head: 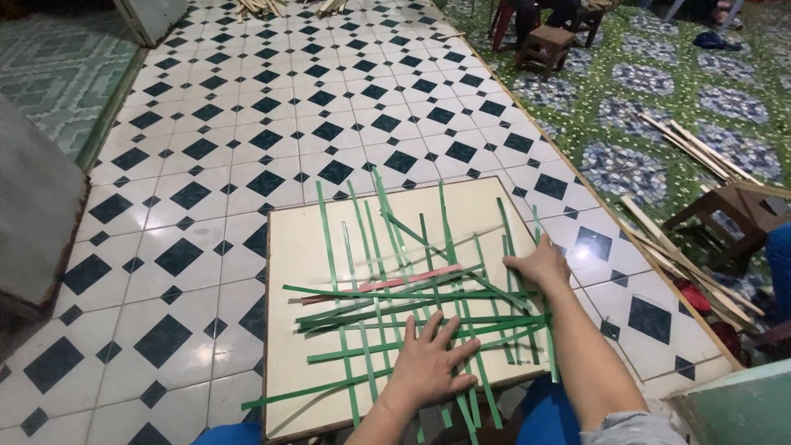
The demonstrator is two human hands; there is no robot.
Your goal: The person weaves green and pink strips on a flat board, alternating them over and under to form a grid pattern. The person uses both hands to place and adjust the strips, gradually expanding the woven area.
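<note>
1. As seen from the head view, largest first: one tiled floor [247, 132], white with dark diamond insets; right of it, one green floral floor area [659, 107].
2. One square pale board [288, 247] with a dark rim lies flat on the tiles and carries the weave; it's on the floor, not a raised worktop.
3. One grey slab [33, 222] stands at the left edge, partly out of frame.
4. Three small wooden stools: one [545, 45] at top centre-right, one [733, 218] at right, and a darker one [589, 16] at the top edge, mostly cut off.
5. One loose pile of pale wooden slats [700, 152] on the green floor; more slats run along the tile border. Exact count not readable.
6. Green strips [395, 317] criss-crossed on the board: roughly ten running away from the camera, roughly eight running across. They overlap too much for an exact count.
7. One pink strip [412, 278] lies across the weave, near its middle.
8. Left hand [432, 358]: flat, fingers spread, palm down, pressing the near strips. Grips nothing.
9. Right hand [540, 268]: flat, fingers extended, pressing the strips at the weave's right edge. Grips nothing.
</note>
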